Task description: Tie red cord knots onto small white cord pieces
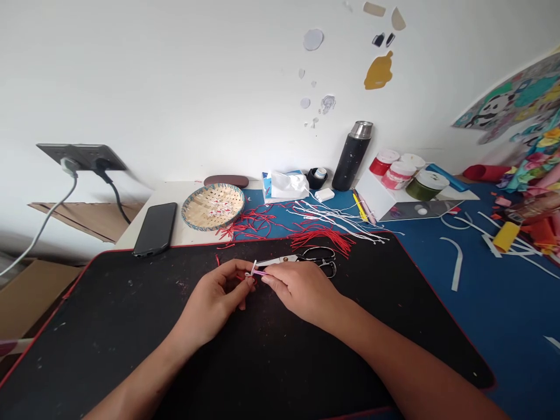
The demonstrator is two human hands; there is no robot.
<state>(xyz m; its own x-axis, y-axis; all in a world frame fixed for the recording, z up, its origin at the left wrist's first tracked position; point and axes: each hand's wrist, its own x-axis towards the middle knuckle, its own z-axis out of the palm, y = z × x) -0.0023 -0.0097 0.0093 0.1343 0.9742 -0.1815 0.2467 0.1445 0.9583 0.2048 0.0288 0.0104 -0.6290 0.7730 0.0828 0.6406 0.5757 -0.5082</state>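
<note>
Evidently thin white cord (254, 266), small loop; left fingers (238, 291) pinching it, right fingers (276, 284) clamping pink stick (260, 273).

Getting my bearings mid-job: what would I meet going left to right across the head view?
Wall socket, phone, left hand, right hand, green jar, yellow piece.

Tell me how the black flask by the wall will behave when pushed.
The black flask would likely tip if pushed near its silver cap, since it stands tall and narrow. Toppled, it would probably roll, as its body looks round. It should feel stiff, judging by its straight, hard-looking sides.
</note>
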